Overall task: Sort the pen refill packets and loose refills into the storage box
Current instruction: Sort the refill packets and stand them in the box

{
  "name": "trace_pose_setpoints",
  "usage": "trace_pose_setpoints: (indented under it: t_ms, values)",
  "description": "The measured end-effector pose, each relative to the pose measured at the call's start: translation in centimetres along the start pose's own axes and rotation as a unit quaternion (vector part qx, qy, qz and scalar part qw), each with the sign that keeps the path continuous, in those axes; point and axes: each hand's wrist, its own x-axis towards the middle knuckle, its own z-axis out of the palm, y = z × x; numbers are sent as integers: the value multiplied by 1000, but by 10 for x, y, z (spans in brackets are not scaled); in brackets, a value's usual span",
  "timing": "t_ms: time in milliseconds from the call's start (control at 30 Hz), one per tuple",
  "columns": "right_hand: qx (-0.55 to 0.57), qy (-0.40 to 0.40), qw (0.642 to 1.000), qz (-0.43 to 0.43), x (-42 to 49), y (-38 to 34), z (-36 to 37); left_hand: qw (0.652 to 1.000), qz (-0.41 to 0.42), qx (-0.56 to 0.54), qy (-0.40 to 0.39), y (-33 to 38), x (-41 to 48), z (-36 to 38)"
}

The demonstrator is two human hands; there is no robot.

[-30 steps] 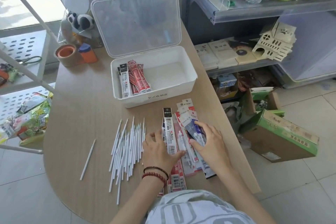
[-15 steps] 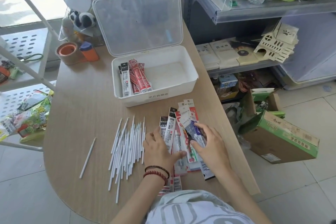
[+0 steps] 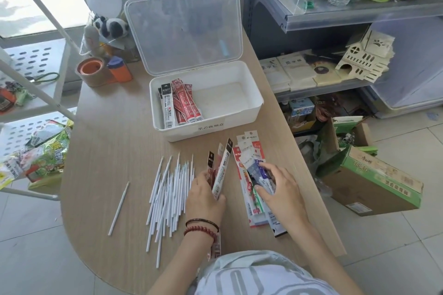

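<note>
Most of the sorting is left to do, as I judge it, since nearly all the stock lies on the counter point(image 3: 115, 141) on the near side of the storage box point(image 3: 239, 124) rather than in it. Farthest from the box, at the counter's near edge, one red packet point(image 3: 217, 248) lies partly hidden under the left wrist. A little closer to the box, the left hand point(image 3: 203, 196) has its fingers curled round a small fan of slim packets point(image 3: 223, 167), black-topped and red, tilted up off the counter with their tops toward the box. Beside it, in front of the box's right half, the right hand point(image 3: 284, 193) rests on a pile of wider packets point(image 3: 248, 148), its fingers and thumb pinching the blue packet point(image 3: 260, 171) on top. In front of the box's left end lies the heap of loose refills point(image 3: 167, 189), white and roughly parallel, none of them in the box, with one stray refill point(image 3: 118, 208) well apart to the left. The box itself is white, open and undivided. Its only contents are a handful of stored packets point(image 3: 179, 103), one black-and-white and the others red, leaning at its left end and taking up about a third of the space. Its clear lid point(image 3: 184, 29) stands raised along the far side. Beyond the box's left end sits a tape roll point(image 3: 92, 70).
</note>
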Motion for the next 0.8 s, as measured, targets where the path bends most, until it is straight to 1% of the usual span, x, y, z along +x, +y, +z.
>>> trace_pose_setpoints:
  t_ms: [100, 200, 267, 333, 400, 467, 533, 600, 667, 800]
  values:
    - [-29, -4, 1000, -7, -1, -3, 0, 1000, -15, -14, -2, -5, 6, -4]
    - [-77, -9, 997, -11, 1, -10, 1, 999, -20, -41, -21, -7, 10, -8]
    - [-133, -8, 991, -15, 4, -18, 0, 995, -29, -91, -32, -6, 12, -13]
    - [-155, 13, 988, -26, 8, -29, -3, 986, -43, -155, -31, -6, 15, -21]
    - [-106, 23, 993, -50, 14, -43, -5, 975, -47, -217, -23, -4, 20, -31]
    - [-24, -14, 997, -74, 22, -59, -5, 962, -48, -269, -16, 0, 26, -42]
    - [28, -66, 994, -87, 29, -76, -3, 952, -42, -304, -14, 4, 32, -51]
    - [31, -87, 991, -93, 34, -89, 1, 944, -33, -327, -13, 6, 36, -58]
    - [33, -86, 991, -93, 37, -97, 6, 941, -30, -337, -15, 5, 38, -63]
    - [98, -112, 987, -57, 36, -102, 12, 942, -27, -335, -25, -2, 34, -66]
